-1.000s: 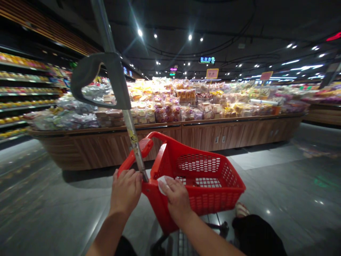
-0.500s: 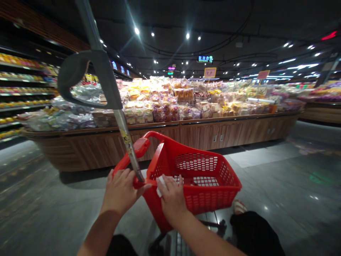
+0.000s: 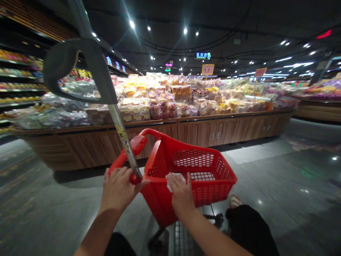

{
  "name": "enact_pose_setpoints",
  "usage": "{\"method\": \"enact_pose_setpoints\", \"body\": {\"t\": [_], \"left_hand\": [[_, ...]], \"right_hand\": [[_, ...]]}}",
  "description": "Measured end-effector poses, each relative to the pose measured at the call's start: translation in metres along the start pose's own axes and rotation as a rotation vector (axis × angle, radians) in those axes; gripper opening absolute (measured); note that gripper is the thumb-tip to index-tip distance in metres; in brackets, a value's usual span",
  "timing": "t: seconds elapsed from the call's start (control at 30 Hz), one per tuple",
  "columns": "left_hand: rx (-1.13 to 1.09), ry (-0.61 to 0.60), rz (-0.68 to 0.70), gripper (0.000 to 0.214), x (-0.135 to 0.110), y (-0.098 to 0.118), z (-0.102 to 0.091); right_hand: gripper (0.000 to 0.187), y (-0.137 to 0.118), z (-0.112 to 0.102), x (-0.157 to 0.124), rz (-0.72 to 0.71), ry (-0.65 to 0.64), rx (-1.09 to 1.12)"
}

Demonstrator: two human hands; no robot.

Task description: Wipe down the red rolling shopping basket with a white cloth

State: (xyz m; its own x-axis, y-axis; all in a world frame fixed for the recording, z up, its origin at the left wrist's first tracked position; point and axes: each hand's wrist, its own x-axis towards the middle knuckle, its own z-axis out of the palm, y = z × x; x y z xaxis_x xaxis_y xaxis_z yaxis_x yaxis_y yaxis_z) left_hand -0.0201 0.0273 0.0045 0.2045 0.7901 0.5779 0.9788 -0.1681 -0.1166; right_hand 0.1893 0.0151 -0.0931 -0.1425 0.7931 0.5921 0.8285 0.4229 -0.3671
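Observation:
A red plastic shopping cart (image 3: 160, 206) stands before me, its basket angled to the right. My left hand (image 3: 119, 186) is wrapped round the near end of the cart's red handlebar (image 3: 118, 161), close to a metal pole (image 3: 124, 137) that rises from there. A large grey plastic hook-shaped grip (image 3: 99, 71) sits on this pole. On the basket's near rim, my right hand (image 3: 182, 195) presses a white tissue (image 3: 170, 179) against the red plastic. Its fingers cover part of the tissue.
Behind the cart runs a long wooden display counter (image 3: 197, 131) heaped with packaged food (image 3: 160, 101). Stocked shelves (image 3: 21, 87) line the left side. My black-clad leg (image 3: 247, 227) and shoe (image 3: 234, 201) are beside the cart at right, on grey floor tiles (image 3: 279, 177).
My right hand has slid the tissue along the basket's near rim to the right, away from the handlebar. The left hand keeps its hold. The whole view has shifted slightly.

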Motion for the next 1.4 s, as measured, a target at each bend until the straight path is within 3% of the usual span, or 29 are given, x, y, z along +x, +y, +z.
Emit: {"method": "enact_pose_setpoints", "body": {"t": [0.1, 0.17, 0.4, 0.5, 0.6, 0.73, 0.8, 0.87, 1.07, 1.13, 1.23, 1.4], "left_hand": [[0.024, 0.017, -0.006, 0.028, 0.002, 0.006, 0.003], [0.03, 0.011, -0.014, 0.028, 0.004, 0.008, 0.004], [-0.001, -0.001, -0.031, 0.028, 0.006, 0.006, 0.003], [-0.003, 0.006, -0.035, 0.028, 0.005, 0.007, 0.003], [-0.012, -0.001, -0.033, 0.028, 0.006, 0.008, 0.004], [-0.014, -0.016, -0.038, 0.028, 0.007, 0.006, 0.005], [-0.011, -0.023, -0.04, 0.028, 0.008, 0.004, 0.005], [-0.011, -0.026, -0.043, 0.028, 0.008, 0.002, 0.004], [-0.015, -0.029, -0.061, 0.027, 0.011, -0.004, 0.006], [-0.011, -0.019, -0.053, 0.028, 0.012, -0.005, 0.007], [-0.01, -0.013, -0.049, 0.03, 0.013, -0.007, 0.009], [0.014, -0.01, -0.017, 0.035, 0.013, -0.011, 0.011]], "right_hand": [[0.046, -0.025, 0.008, 0.018, -0.039, 0.021, 0.039], [0.046, -0.026, 0.009, 0.023, -0.058, 0.028, 0.064], [0.058, 0.05, -0.012, -0.007, 0.082, 0.01, -0.031], [0.061, 0.063, -0.015, -0.015, 0.176, 0.018, -0.113], [0.059, 0.048, -0.009, -0.009, 0.212, 0.023, -0.091], [0.057, 0.02, 0.002, 0.006, 0.128, -0.012, 0.002], [0.056, 0.019, 0.0, 0.008, 0.104, -0.038, 0.018], [0.058, 0.031, -0.008, 0.004, 0.119, -0.066, 0.004], [0.063, 0.099, -0.047, -0.022, 0.282, -0.09, -0.138], [0.063, 0.109, -0.051, -0.027, 0.338, -0.077, -0.181], [0.061, 0.1, -0.041, -0.024, 0.375, -0.057, -0.187], [0.057, 0.064, -0.014, -0.01, 0.229, -0.089, -0.105]]}}
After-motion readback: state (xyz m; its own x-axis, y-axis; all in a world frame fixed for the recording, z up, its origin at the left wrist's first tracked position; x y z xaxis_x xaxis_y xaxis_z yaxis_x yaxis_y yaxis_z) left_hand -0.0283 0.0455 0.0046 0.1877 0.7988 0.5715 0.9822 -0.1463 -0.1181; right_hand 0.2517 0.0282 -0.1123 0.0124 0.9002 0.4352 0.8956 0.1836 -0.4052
